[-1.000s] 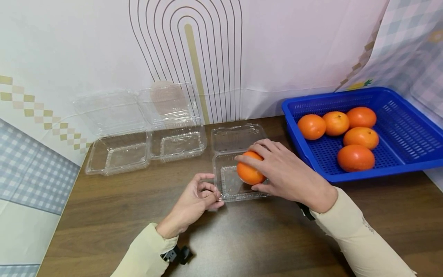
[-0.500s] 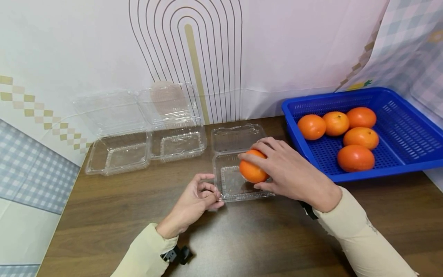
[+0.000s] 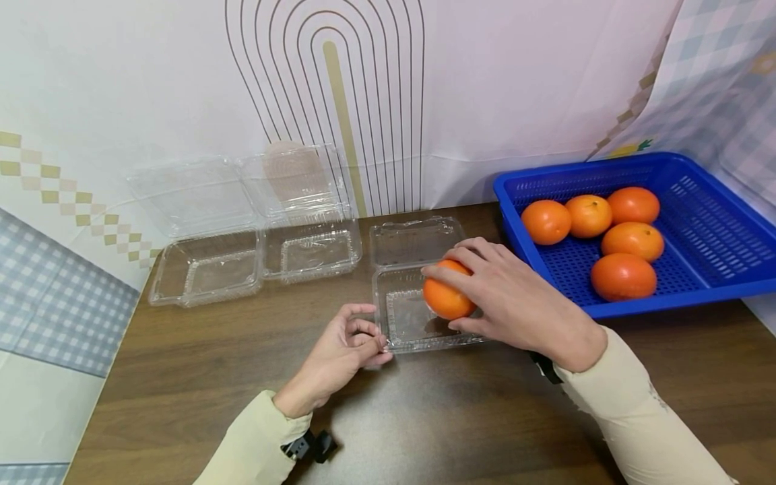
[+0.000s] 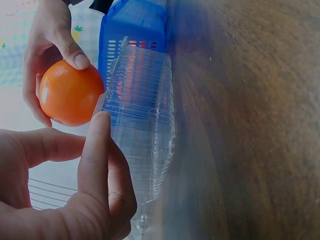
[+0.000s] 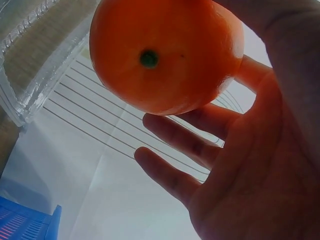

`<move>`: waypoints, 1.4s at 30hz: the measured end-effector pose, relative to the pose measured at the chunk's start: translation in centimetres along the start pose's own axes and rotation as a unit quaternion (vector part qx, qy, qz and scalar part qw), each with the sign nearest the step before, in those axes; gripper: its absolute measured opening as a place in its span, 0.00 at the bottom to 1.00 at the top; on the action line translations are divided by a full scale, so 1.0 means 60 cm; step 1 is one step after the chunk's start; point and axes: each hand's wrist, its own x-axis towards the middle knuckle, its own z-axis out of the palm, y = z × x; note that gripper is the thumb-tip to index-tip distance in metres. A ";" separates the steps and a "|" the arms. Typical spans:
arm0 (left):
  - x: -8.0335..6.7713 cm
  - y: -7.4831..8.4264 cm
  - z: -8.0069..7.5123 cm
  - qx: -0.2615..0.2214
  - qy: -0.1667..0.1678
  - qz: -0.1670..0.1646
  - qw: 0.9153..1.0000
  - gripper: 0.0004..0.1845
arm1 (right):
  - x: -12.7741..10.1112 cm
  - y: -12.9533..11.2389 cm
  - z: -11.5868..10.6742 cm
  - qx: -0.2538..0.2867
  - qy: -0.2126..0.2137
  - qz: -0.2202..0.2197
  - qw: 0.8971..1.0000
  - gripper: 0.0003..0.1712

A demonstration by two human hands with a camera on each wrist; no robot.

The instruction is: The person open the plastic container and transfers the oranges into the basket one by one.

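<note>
Right hand (image 3: 515,303): its grip is curled round an orange (image 3: 447,296), thumb below and fingers over the top, holding it inside the near clamshell tray
Orange: at the right side of the near tray, just above its floor; whether it touches the plastic cannot be told; the right wrist view shows its green stem dot facing the camera
Left hand (image 3: 339,353): thumb and fingertips pinching the front left corner of the near clamshell (image 3: 406,323)
Near clamshell: clear plastic, open, lid (image 3: 415,239) laid flat behind the tray; holds only the gripped orange
Other clamshells (image 3: 254,259): two clear ones side by side at the back left of the surface (image 3: 182,377), lids leaning up on the wall, nothing in them
Blue basket (image 3: 715,249): at the right, just beside the near clamshell, with five oranges (image 3: 606,236) lying in it
</note>
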 end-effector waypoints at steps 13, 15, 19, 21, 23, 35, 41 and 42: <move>0.000 0.001 -0.001 0.002 -0.001 -0.001 1.000 0.31 | -0.004 0.002 -0.008 0.004 -0.005 0.007 1.000 0.42; 0.000 0.001 -0.001 0.003 -0.001 -0.001 1.000 0.31 | -0.005 0.003 -0.010 0.005 -0.005 0.008 1.000 0.42; -0.001 0.001 -0.001 0.006 -0.001 -0.001 1.000 0.31 | -0.007 0.004 -0.013 0.004 -0.005 0.009 1.000 0.42; -0.001 0.001 -0.001 0.006 -0.002 -0.002 1.000 0.32 | -0.007 0.005 -0.015 0.002 -0.004 0.008 1.000 0.42; -0.001 0.001 -0.001 0.006 -0.002 -0.001 1.000 0.32 | -0.008 0.005 -0.016 0.000 -0.004 0.007 1.000 0.42; -0.001 0.001 0.000 0.007 -0.003 -0.003 1.000 0.31 | -0.012 0.007 -0.022 -0.002 -0.008 0.015 1.000 0.41; -0.002 0.002 0.000 0.008 -0.002 -0.001 1.000 0.31 | -0.015 0.006 -0.026 -0.002 -0.015 0.022 1.000 0.42; -0.002 0.001 0.000 0.008 -0.002 -0.002 1.000 0.31 | -0.015 0.006 -0.027 -0.002 -0.015 0.023 1.000 0.42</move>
